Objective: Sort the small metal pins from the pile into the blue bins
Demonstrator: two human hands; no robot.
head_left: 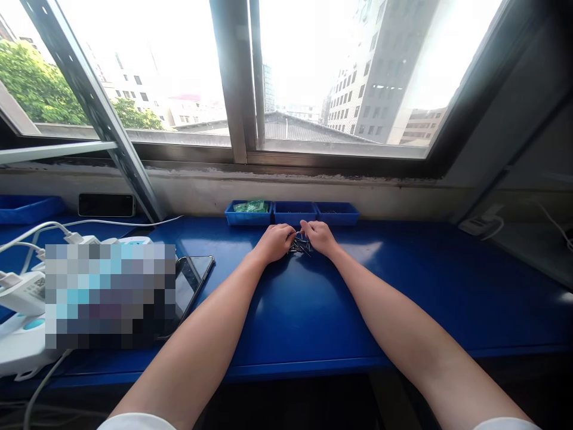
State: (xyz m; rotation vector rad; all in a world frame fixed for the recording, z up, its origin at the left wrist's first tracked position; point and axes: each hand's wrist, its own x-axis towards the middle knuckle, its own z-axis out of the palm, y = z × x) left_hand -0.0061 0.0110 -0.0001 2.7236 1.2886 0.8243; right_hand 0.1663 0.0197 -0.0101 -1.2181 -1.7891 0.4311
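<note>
My left hand (276, 242) and my right hand (319, 236) meet over the blue table, thumbs and fingertips pinched together. Between them is a small, thin metal piece that looks like a screw (299, 232); both hands seem to grip it, though the fingers partly cover it. Right beneath lies a loose pile of dark screws (301, 246), some sticking out toward me. Just behind the hands stand three small blue bins: the left bin (248, 218) holds green packets (251, 206), while the middle bin (294, 221) and right bin (336, 216) contain small dark pieces that I cannot make out.
At left on the blue table (304, 322) are a white power strip (27, 352) with plugs and cables, a phone (197, 278) and a blurred-out patch. Another phone (106, 205) leans by a blue tray (31, 209). A metal shelf post (134, 173) rises before the window.
</note>
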